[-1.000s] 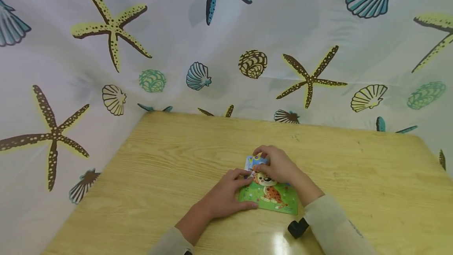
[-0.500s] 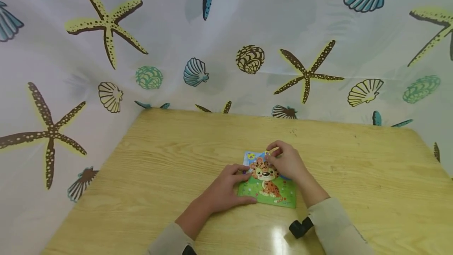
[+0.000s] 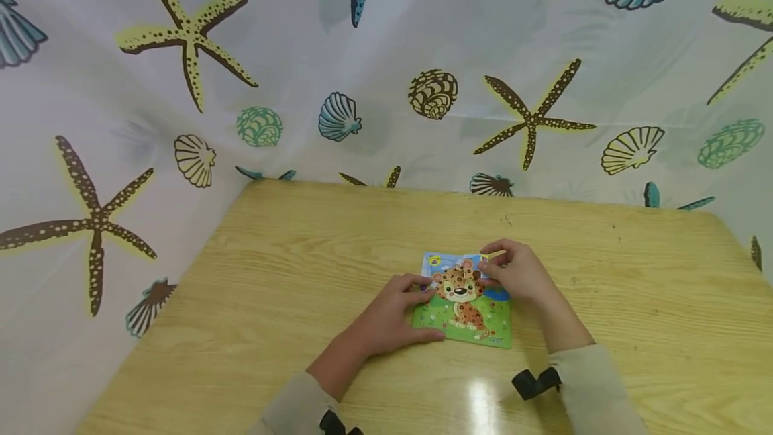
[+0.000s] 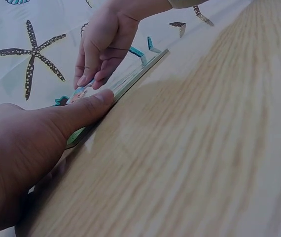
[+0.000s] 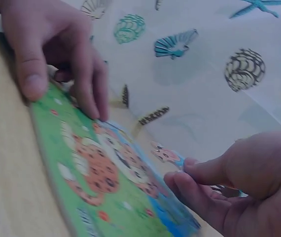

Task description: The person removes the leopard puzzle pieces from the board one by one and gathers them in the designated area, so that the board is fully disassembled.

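A small jigsaw puzzle board with a cartoon leopard on green grass and blue sky lies on the table in the head view. My left hand holds its left side, thumb at the near edge and fingertips on the picture; the left wrist view shows the thumb pressed along the board's edge. Over the upper right part, my right hand pinches a puzzle piece between thumb and fingers. In the right wrist view this piece stands raised and tilted above the board, showing an orange ear and some blue.
The wooden table stretches out around the board. Behind it and to the left hangs a white cloth printed with starfish and shells. A black wrist mount sits at the right sleeve.
My right hand has slid from the board's upper left to its upper right, pinching the piece. The leopard's face now shows more fully. My left hand stays at the board's left side.
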The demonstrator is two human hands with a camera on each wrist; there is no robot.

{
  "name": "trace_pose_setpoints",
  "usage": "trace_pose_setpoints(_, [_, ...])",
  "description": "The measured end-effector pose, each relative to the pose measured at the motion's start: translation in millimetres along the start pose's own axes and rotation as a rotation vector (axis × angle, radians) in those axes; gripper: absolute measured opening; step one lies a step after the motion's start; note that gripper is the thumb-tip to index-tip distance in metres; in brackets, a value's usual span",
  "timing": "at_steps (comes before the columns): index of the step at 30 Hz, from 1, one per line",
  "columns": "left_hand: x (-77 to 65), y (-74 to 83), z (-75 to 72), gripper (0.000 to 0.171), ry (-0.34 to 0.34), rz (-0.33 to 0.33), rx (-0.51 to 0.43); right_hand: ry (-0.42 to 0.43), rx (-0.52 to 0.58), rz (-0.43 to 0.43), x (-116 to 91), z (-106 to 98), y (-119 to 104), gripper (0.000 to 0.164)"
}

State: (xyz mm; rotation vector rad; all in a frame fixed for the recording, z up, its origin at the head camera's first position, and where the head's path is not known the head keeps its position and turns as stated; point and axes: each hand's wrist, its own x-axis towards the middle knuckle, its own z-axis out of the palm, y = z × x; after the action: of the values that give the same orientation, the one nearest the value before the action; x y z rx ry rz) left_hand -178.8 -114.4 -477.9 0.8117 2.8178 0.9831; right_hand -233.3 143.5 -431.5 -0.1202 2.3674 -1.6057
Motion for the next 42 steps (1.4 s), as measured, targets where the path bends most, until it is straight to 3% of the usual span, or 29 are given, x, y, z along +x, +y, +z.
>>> trace_pose_setpoints(5, [0.5, 1.2, 0.5, 0.079, 0.003, 0.004, -0.005, -0.044, 0.076, 0.052, -2, -27, 11, 0.036])
trace_pose_setpoints(12, [0.7, 1.3, -1.3, 0.078, 0.007, 0.006, 0.009, -0.090, 0.049, 0.071, -2, -60, 21, 0.038])
trace_pose_setpoints(18, [4.2, 0.1, -0.9, 0.080, 0.004, 0.005, 0.023, -0.068, 0.042, 0.105, -5, -79, 26, 0.041])
trace_pose_setpoints(27, [1.4, 0.4, -0.1, 0.080, 0.021, 0.027, 0.012, -0.031, -0.027, 0.162, -8, -77, 32, 0.043])
trace_pose_setpoints(37, [5.5, -5.5, 6.9, 0.083, 0.036, 0.015, 0.019, 0.126, -0.310, 0.133, -5, -74, 39, 0.039])
trace_pose_setpoints(42, [5.7, -4.1, 9.6, 0.083, 0.047, 0.008, 0.009, 0.116, -0.287, 0.095, -5, -80, 48, 0.045])
